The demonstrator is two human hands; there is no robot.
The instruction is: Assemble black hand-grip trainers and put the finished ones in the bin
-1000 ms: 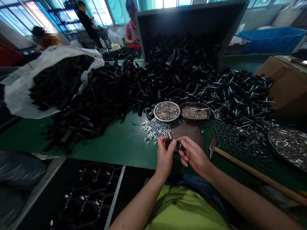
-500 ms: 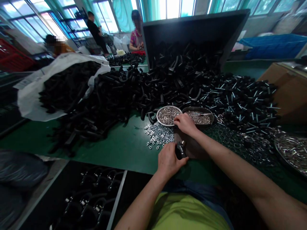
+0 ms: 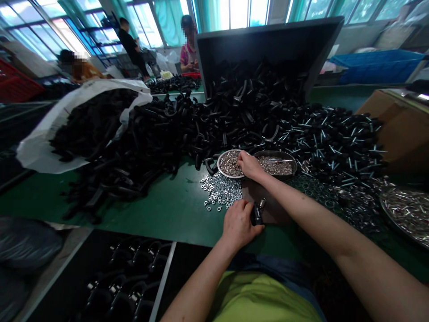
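My left hand [image 3: 239, 223] is closed around a black plastic part [image 3: 257, 216], from which a short shiny metal piece [image 3: 262, 203] sticks up. It rests at the edge of a dark flat board [image 3: 275, 208]. Over the right side of a round dish of small metal pins [image 3: 229, 164], my right hand [image 3: 250, 165] has its fingertips pinched down among the pins. Whatever lies between those fingertips is hidden. Beside that dish stands an oval tray of small metal parts [image 3: 276, 166]. Loose nuts [image 3: 219, 192] are scattered on the green table [image 3: 181, 201] left of the board.
Black curved handles [image 3: 157, 129] are heaped behind, spilling from a grey bin [image 3: 268, 38] and a white sack [image 3: 36, 147]. Black knobs with metal bolts [image 3: 335, 143] pile up at right, near a cardboard box [image 3: 392, 120]. A box of finished-looking parts [image 3: 124, 286] sits lower left. Co-workers [image 3: 189, 49] are behind.
My right hand has shifted left and further over the round dish, fingertips now in the pins. The black part in my left hand has turned slightly and moved a little right.
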